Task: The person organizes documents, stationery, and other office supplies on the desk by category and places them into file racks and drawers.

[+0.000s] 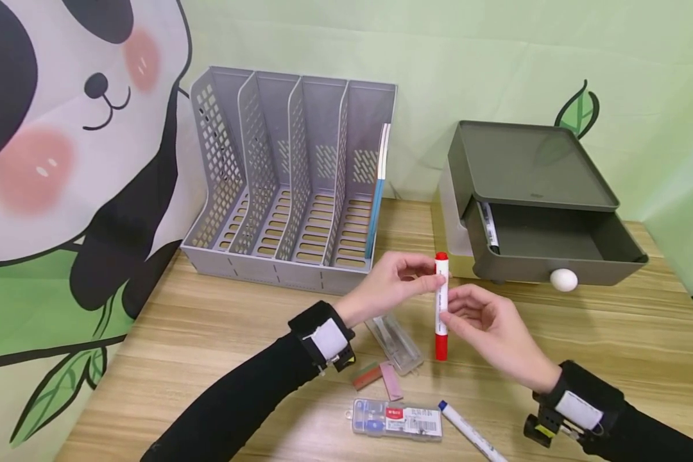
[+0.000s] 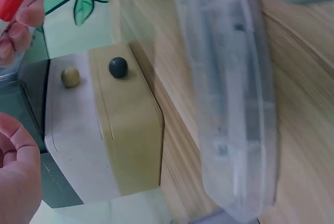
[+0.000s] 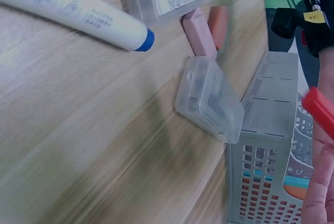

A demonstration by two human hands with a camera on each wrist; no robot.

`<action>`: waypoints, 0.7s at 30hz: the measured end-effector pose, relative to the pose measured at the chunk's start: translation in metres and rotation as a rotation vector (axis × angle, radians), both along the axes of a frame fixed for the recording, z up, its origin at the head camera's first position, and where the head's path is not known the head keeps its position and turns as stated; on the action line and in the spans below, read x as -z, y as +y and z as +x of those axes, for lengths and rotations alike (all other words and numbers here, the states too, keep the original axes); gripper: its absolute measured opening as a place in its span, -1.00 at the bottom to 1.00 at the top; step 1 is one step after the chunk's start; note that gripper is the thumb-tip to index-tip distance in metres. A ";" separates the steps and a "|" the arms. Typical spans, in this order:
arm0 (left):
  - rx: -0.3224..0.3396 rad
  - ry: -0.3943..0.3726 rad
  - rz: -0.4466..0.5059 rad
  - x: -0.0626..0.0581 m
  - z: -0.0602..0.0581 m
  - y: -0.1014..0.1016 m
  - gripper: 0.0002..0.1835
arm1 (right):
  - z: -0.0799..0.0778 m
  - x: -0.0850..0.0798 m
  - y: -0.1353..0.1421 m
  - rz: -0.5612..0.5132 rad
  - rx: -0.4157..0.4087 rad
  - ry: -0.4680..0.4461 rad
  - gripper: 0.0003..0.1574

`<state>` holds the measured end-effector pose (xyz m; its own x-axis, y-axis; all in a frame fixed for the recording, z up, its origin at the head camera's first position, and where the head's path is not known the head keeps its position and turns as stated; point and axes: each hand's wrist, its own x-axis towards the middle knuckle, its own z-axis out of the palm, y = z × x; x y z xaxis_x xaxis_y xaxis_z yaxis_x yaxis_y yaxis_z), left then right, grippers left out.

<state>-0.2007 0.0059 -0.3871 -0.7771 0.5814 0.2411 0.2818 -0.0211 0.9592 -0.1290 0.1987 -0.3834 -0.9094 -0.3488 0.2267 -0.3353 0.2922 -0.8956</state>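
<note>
Head view: red marker (image 1: 441, 301) held between both hands, seemingly above the tabletop (image 1: 208, 385); longer red end points toward the person.
Left hand (image 1: 401, 282): thumb and fingers pinch the barrel's far half, presumably steadying it.
Right hand (image 1: 491, 327): thumb and fingertips pinch the near half; two-point hold likely stops twisting, leaves both red ends free.
Drawer (image 1: 514, 264): right of and beyond the grip, pulled out, so inside looks reachable; a second marker (image 1: 489, 226) lies along its left wall.
File rack (image 1: 237, 269): left of and beyond the grip; books (image 1: 376, 205) on edge in the rightmost compartment, side wall probably bracing them.
Clear case (image 1: 397, 346): just left of the grip, flat.
Nearer the person than the grip: pink eraser (image 1: 390, 381), labelled case (image 1: 397, 419), blue-tipped marker (image 1: 470, 431), all loose, likely set down within reach.
</note>
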 end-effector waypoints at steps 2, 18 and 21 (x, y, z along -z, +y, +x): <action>-0.006 -0.015 0.028 -0.001 -0.001 0.002 -0.74 | -0.001 -0.001 0.000 -0.009 0.017 -0.003 -0.72; 0.032 -0.092 0.154 -0.011 -0.005 0.011 -0.69 | -0.003 -0.012 0.002 -0.044 0.051 0.077 -0.60; 0.025 -0.107 0.172 -0.012 -0.005 0.013 -0.69 | -0.002 -0.014 0.003 -0.041 0.065 0.095 -0.60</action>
